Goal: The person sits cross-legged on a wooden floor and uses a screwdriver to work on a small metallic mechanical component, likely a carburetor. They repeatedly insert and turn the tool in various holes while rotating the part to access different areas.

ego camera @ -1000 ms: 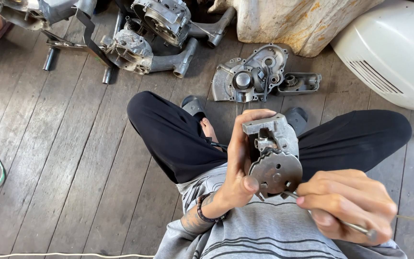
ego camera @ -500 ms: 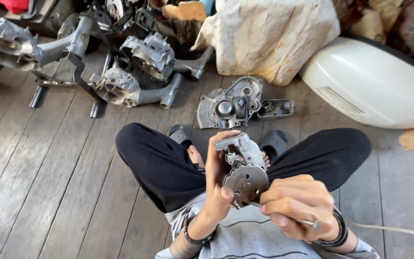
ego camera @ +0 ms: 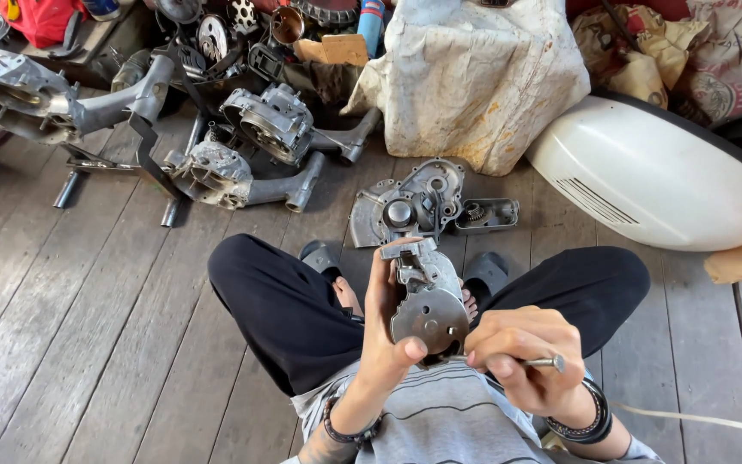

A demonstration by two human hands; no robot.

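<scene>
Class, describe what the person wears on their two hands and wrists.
Both arms are bare to the elbow, with no gloves. The left hand has a dark beaded bracelet at the wrist. The right hand has wider dark stacked bracelets at the wrist.

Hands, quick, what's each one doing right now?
Left hand: closed around the grey metal engine part, holding it upright.
Right hand: fingers closed on a thin metal tool at the part.

Engine casings (ego camera: pixel 251 142) on plank floor (ego camera: pixel 62 344); white body panel (ego camera: pixel 654 185); wrapped bundle (ego camera: pixel 483 77).
</scene>
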